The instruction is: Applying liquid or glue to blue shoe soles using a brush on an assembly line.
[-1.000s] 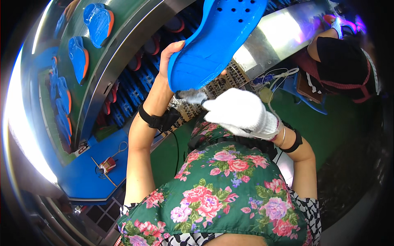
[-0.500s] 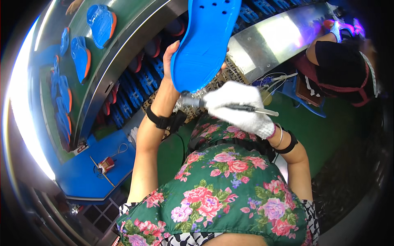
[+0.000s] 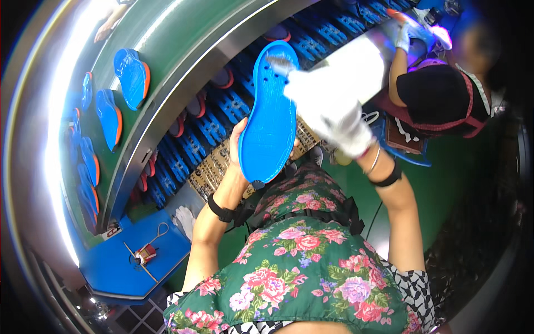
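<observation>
A blue shoe sole [image 3: 268,131] stands tilted up in front of me, its heel end nearest my body. My bare left hand [image 3: 237,146] grips it from beneath; the thumb shows at its left edge and fingertips at the right. The sole's face looks wet and streaked, with several small holes towards the far end. In a white knit glove, my right hand [image 3: 329,108] is closed on a brush [image 3: 280,64], and both are smeared by motion. The brush tip lies over the sole's far end, near the holes; whether it touches cannot be made out.
Blue soles with orange edges [image 3: 132,80] lie on the green conveyor [image 3: 167,42] to the left. Below its metal rim, racks hold several blue parts [image 3: 231,106]. A blue table [image 3: 119,261] stands at lower left. Another person [image 3: 434,92] works at the right.
The sole has come lower and nearer my body. My right hand has moved the brush from the heel end up to the far end. The person at the right has shifted in view.
</observation>
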Demonstrator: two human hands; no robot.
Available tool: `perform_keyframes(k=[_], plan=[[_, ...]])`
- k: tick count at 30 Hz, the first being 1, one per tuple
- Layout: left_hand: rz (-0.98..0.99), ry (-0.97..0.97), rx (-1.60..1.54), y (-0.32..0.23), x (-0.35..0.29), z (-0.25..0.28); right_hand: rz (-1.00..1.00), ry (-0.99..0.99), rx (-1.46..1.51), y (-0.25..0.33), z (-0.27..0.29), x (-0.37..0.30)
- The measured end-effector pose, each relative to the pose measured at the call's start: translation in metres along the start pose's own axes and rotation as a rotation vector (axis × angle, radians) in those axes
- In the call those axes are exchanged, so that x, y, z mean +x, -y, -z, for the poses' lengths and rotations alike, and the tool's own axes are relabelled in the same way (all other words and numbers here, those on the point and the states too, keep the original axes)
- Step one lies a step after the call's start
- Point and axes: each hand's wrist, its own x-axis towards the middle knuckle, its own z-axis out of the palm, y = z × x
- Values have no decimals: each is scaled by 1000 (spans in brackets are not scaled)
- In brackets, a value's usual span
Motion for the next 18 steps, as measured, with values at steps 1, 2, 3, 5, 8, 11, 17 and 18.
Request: perform_keyframes(k=[1,2,3,5,8,11,17,18], plan=[[-47,-89,-64,-4,-1,-1,1,31,72,18,-1,-4],[-94,-178,-132,-6,-1,-2,-12,71,147,39,-6,-18],[-148,-274,-204,-8,-4,0,-19,187,276,62,-2,-25],[-11,91,-180,-20,-3,5,-130,158,564,95,-3,-43],[-119,108,-85,-30,-2,-3,-423,267,1041,97,13,-25],[-131,193,-58,-36,5,-14,-414,158,745,76,5,-20],[-172,219,-84,-62,-1,-23,-834,221,1349,76,12,-43],[-272,273,-32,-66,-1,-34,-978,117,1411,72,18,-45]])
